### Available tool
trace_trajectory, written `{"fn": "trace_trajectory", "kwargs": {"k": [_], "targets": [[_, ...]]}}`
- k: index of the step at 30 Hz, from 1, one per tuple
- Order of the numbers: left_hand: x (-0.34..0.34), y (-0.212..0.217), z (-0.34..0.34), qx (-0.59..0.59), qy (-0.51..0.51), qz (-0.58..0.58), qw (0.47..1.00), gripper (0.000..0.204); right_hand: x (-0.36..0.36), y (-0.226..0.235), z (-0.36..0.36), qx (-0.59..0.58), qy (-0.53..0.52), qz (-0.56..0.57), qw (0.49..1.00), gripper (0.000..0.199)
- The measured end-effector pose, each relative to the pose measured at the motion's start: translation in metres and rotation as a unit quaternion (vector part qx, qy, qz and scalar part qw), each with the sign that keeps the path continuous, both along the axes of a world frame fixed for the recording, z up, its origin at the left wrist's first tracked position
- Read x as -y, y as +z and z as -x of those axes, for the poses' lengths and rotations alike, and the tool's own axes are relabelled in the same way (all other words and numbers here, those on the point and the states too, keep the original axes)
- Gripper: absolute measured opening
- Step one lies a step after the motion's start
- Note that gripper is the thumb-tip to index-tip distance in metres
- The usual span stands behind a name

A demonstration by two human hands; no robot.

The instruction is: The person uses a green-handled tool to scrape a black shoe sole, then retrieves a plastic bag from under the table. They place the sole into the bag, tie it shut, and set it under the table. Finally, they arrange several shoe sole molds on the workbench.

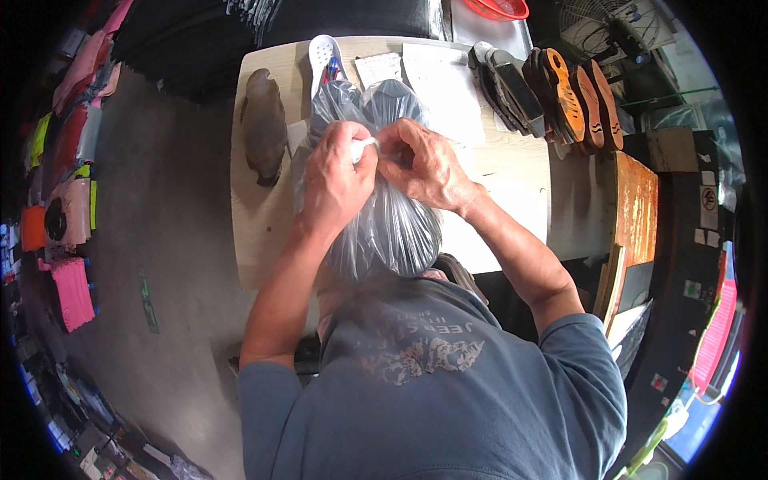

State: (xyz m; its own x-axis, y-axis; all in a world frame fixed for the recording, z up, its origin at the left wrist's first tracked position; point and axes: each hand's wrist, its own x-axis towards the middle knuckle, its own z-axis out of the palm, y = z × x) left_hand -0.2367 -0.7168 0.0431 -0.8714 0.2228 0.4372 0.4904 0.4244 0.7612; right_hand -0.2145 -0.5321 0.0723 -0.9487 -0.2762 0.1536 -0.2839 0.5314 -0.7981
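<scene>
A shiny see-through plastic bag (404, 236) with dark, rounded contents lies at the table's near edge, against my body. It is gathered at the middle, bulging on both sides of my hands. My left hand (338, 172) is closed in a pinch on a whitish twisted strip (362, 149) over the gathered part. Curled close beside it, my right hand (430, 166) pinches the strip's other end, its fingertips nearly touching the left ones. Whether the strip is a separate tie or part of the bag I cannot tell.
The pale table (512, 224) holds a dark brown shoe last (263, 124) at left, a white perforated sole (324, 60) and paper sheets (448, 88) behind the bag. Several shoe soles (566, 96) and a phone (520, 88) lie at the right. A fan (628, 40) stands beyond.
</scene>
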Motion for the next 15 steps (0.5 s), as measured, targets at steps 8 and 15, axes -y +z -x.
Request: {"fn": "trace_trajectory", "kwargs": {"k": [8, 15], "targets": [[0.022, 0.002, 0.014, 0.181, -0.095, -0.058, 0.977, 0.017, 0.009, -0.017, 0.006, -0.158, -0.01, -0.015, 0.987, 0.023], [0.028, 0.001, 0.012, 0.17, -0.126, -0.06, 0.976, 0.024, 0.018, -0.031, 0.007, -0.187, -0.067, -0.04, 0.979, 0.021]]}}
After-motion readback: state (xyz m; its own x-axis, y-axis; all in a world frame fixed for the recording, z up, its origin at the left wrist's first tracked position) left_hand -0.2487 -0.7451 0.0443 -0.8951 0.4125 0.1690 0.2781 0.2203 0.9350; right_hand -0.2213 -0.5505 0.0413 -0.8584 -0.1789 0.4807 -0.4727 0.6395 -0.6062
